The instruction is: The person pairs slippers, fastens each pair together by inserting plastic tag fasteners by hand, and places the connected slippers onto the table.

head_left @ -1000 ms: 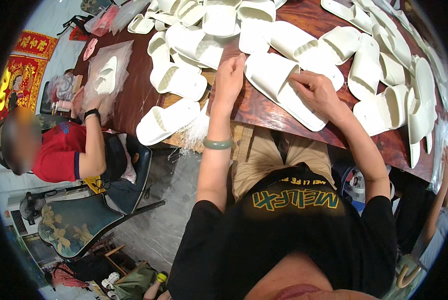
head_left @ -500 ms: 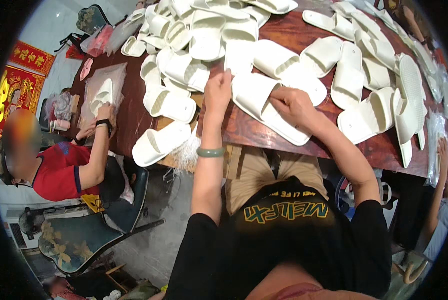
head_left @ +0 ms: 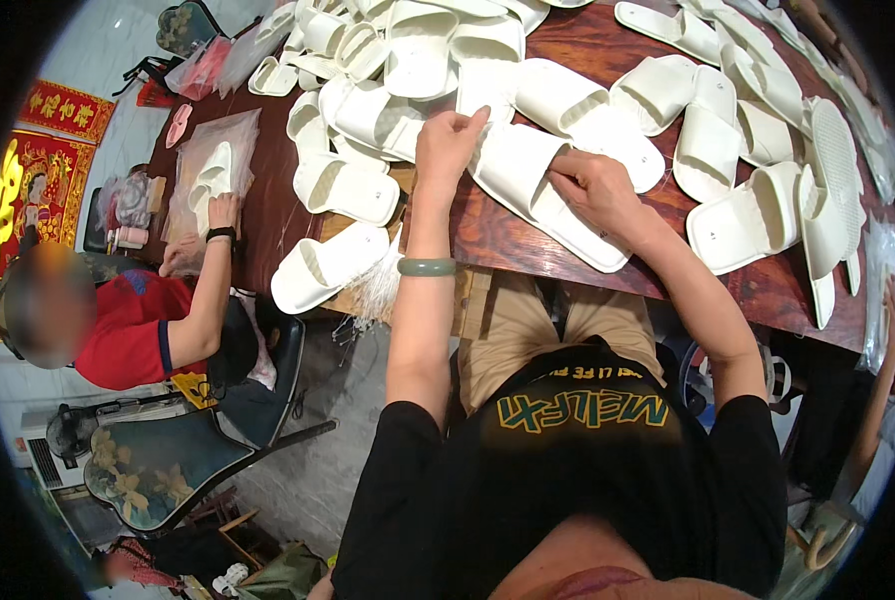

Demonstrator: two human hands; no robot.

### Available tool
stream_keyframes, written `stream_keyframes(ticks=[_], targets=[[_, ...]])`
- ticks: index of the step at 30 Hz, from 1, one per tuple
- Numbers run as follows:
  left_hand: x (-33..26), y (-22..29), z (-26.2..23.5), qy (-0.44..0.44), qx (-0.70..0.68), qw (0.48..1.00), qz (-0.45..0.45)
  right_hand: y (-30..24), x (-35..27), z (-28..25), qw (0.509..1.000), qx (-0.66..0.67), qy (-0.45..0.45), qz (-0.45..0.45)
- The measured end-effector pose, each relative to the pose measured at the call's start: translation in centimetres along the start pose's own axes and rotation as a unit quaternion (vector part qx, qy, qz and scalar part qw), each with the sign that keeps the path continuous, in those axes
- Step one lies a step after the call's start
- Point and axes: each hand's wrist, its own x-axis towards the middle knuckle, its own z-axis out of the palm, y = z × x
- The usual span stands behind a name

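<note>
Both hands are working on one white slipper [head_left: 528,185] — a soft, smooth foam slide with a broad closed strap and a rounded sole, lying slantwise on the dark reddish wooden table [head_left: 508,235]. The left hand [head_left: 448,145] is resting at the slipper's 10 o'clock end, fingers [head_left: 473,122] stretched flat and loosely apart, touching the strap edge rather than closing around it. The right hand [head_left: 593,190] is sitting at 3 o'clock of the strap, fingers curled narrow and pinching its edge. A pale green bangle [head_left: 426,266] is circling the left wrist. More white slippers [head_left: 368,110] are lying heaped from 10 to 2 o'clock. At 9 o'clock another person's hand [head_left: 223,210] is touching a clear plastic bag [head_left: 203,165] holding a slipper.
</note>
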Motion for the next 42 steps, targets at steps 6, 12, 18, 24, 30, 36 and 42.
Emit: stream_keyframes(ticks=[6, 12, 18, 24, 30, 36, 42], targets=[[0.5, -1.4, 1.2, 0.011, -0.048, 0.999, 0.012, 0.0, -0.6, 0.5, 1.0, 0.008, 0.016, -0.015], [2.0, -1.4, 0.5, -0.029, -0.172, 0.984, -0.03, -0.3, 0.3, -0.5, 1.0, -0.003, -0.001, -0.011], [1.9, -1.4, 1.6, -0.015, -0.001, 1.0, 0.001, 0.2, 0.3, 0.2, 1.0, -0.012, -0.009, -0.012], [1.4, -2.7, 0.6, -0.016, -0.16, 0.987, -0.022, -0.2, -0.5, -0.7, 1.0, 0.011, 0.008, -0.017], [1.3, 0.6, -1.9, 0.051, -0.182, 0.982, 0.022, -1.4, -2.6, -3.7, 0.974, -0.184, 0.021, -0.129], [5.9, 4.0, 2.5, -0.066, -0.208, 0.972, 0.087, -3.8, -5.5, -5.5, 0.933, -0.356, -0.03, -0.047], [5.3, 3.9, 6.3, -0.159, -0.11, 0.975, 0.112, -5.5, -6.9, -7.3, 0.907, -0.408, 0.016, -0.105]])
